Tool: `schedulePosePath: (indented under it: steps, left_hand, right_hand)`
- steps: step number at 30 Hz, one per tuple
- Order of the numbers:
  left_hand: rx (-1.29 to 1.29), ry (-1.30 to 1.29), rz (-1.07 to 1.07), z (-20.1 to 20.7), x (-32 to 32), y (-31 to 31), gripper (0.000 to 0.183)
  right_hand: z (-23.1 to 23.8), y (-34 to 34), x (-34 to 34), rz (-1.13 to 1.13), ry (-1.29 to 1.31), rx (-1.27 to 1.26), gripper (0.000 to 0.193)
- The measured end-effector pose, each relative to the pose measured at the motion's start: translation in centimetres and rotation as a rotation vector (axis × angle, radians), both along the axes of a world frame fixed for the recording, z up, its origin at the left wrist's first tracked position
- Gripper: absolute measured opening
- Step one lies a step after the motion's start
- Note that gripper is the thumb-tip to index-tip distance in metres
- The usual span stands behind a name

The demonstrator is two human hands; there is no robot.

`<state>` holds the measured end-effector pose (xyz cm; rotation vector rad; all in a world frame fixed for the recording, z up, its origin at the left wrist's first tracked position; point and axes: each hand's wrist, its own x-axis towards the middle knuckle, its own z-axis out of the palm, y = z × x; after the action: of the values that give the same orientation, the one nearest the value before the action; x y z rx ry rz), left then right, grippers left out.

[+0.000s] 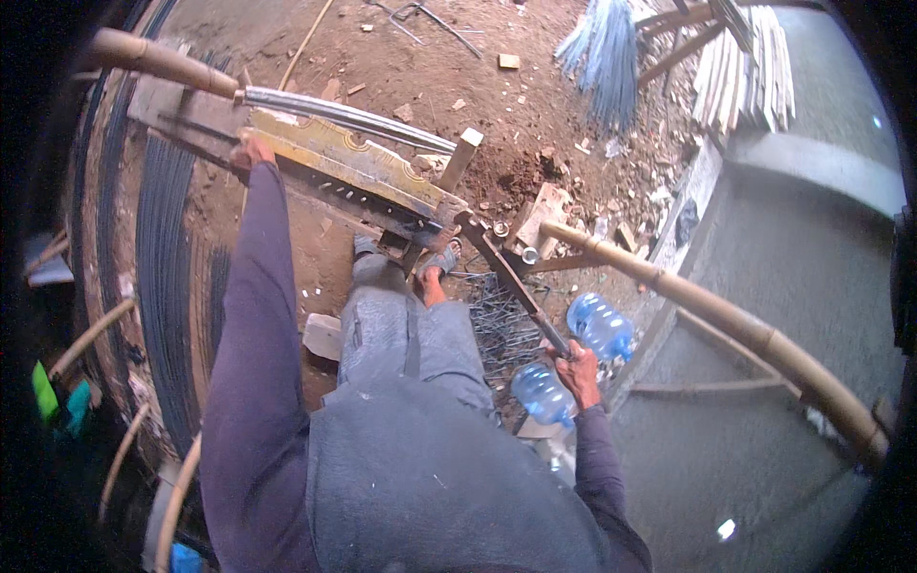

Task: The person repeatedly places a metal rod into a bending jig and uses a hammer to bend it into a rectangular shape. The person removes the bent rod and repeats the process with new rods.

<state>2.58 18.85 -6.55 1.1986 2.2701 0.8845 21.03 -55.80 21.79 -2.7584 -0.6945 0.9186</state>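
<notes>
My left hand [250, 151] reaches far forward and grips the near end of a yellow metal bending bench [353, 167], where a bundle of thin steel rods [344, 115] lies along its top. My right hand [579, 371] is closed around the lower end of a dark iron lever bar [511, 282] that slants up to the bench's pivot. My legs in grey trousers and a sandalled foot [432, 277] stand against the bench. A pile of bent wire pieces [501, 329] lies on the ground beside the foot.
Two clear blue water bottles [600, 325] [543, 393] lie by my right hand. Large coils of dark wire [167, 277] fill the left. A bamboo pole [726, 320] crosses on the right, by a grey concrete wall [793, 277]. Wood scraps and a grey-blue rod bundle [607, 53] litter the dirt.
</notes>
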Motion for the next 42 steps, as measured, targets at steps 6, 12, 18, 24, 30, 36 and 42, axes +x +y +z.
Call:
schedulePosePath:
  steps: [6,12,18,24,30,36,42]
  left_hand:
    - [0.165,-0.009,0.294,0.6,2.7,2.6,0.067]
    - [-0.123,0.023,0.027,3.3,2.1,-0.5,0.060]
    - [-0.061,0.346,-0.006,0.2,1.4,1.0,0.055]
    - [0.042,0.226,-0.007,0.6,1.9,0.1,0.047]
    - [0.077,0.053,0.003,3.9,2.3,-0.1,0.040]
    - [0.201,0.051,0.078,2.1,2.5,-0.3,0.033]
    - [0.328,0.260,0.087,0.1,2.1,1.1,0.028]
  right_hand:
    - [-2.8,-1.9,9.3,0.085,0.479,-0.067,0.034]
    - [-9.2,-1.4,12.3,0.258,0.501,-0.166,0.035]
    - [-10.8,0.4,14.2,0.224,0.587,-0.170,0.042]
    - [-11.9,0.1,15.4,0.468,0.336,-0.142,0.037]
    - [-11.8,0.9,17.6,0.470,0.336,-0.100,0.031]
    - [-9.4,5.6,20.8,0.730,-0.248,0.234,0.014]
    - [-8.5,15.5,28.6,1.052,-0.527,0.318,0.020]
